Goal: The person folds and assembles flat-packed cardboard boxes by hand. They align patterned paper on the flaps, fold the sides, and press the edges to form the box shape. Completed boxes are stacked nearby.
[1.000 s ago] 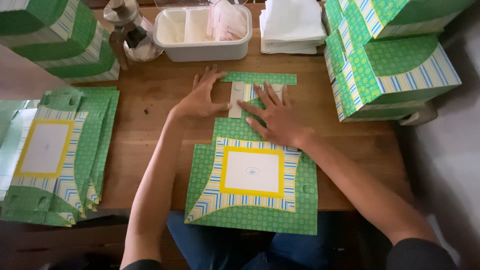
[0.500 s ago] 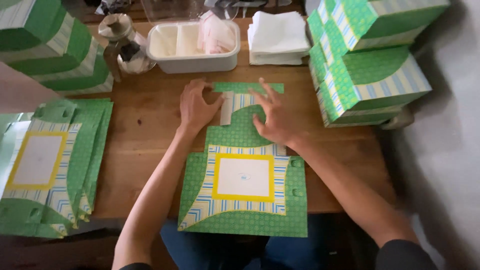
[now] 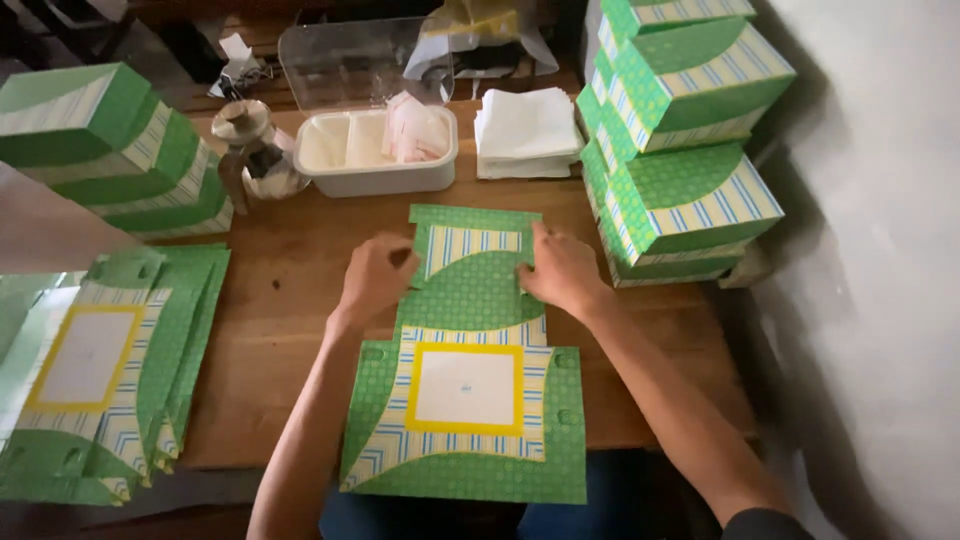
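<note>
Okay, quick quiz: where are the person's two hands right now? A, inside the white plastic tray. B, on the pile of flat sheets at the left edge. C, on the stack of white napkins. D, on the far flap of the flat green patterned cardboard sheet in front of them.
D: the left hand and right hand press either side of the far flap of the flat green patterned cardboard sheet.

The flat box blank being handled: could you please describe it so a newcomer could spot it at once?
On the wooden table, look between the left hand and right hand. The flat box blank lies there singly, overhanging the near edge, unlike the stack of blanks at left.
</note>
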